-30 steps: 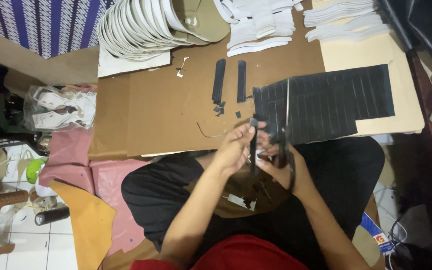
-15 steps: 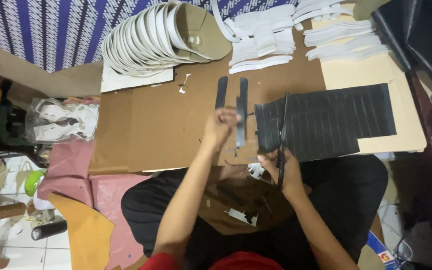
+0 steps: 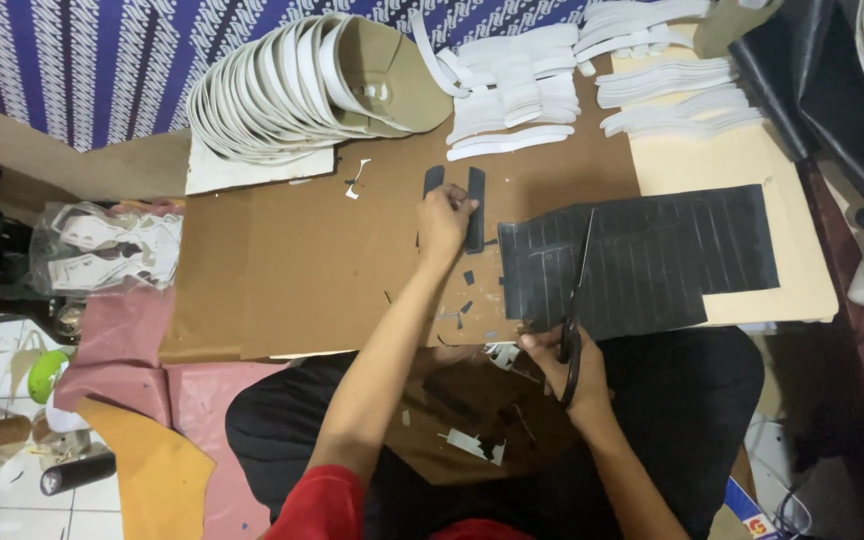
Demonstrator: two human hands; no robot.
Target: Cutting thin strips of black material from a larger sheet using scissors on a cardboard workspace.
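My left hand (image 3: 445, 222) reaches forward over the brown cardboard board (image 3: 292, 270) and rests on the black cut strips (image 3: 476, 205) lying side by side there. My right hand (image 3: 564, 362) grips black scissors (image 3: 574, 300) by the handles near the board's front edge, blades pointing away across the black scored sheet (image 3: 652, 260). Small black offcuts (image 3: 467, 292) lie between the two hands.
A fanned stack of white-edged tan cap visors (image 3: 322, 80) lies at the back, with piles of white curved strips (image 3: 522, 90) to its right. A plastic bag of white cutouts (image 3: 102, 248) sits at left. Pink and tan pieces (image 3: 142, 440) lie on the floor.
My left hand moved from near the scissors forward to the black strips and set a strip down there. My right hand with the scissors stayed near the sheet's front edge.
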